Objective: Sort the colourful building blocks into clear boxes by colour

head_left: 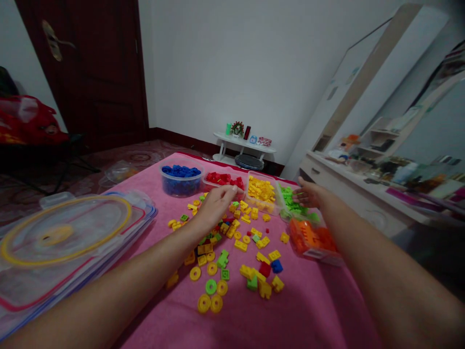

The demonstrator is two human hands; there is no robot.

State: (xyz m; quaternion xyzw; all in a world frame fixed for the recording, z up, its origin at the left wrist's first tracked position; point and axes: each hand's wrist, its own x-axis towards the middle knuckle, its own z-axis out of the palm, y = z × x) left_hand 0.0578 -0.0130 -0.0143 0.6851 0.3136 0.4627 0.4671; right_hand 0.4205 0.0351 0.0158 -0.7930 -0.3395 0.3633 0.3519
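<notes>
My left hand (215, 206) reaches over a scatter of loose toy bricks (236, 252) on a pink cloth (290, 310); its fingers are curled down near the box of red bricks (223, 178), and what they hold is hidden. My right hand (308, 195) hovers over the box of green bricks (290, 199) with fingers stretched out. Beside these stand a round tub of blue bricks (180, 179), a box of yellow bricks (260, 193) and a box of orange bricks (312, 238).
A stack of clear container lids (61, 242) lies on the left of the cloth. A white desk (348, 186) with clutter stands at the right, a small white table (244, 143) by the far wall, and a dark door (90, 68) at the back left.
</notes>
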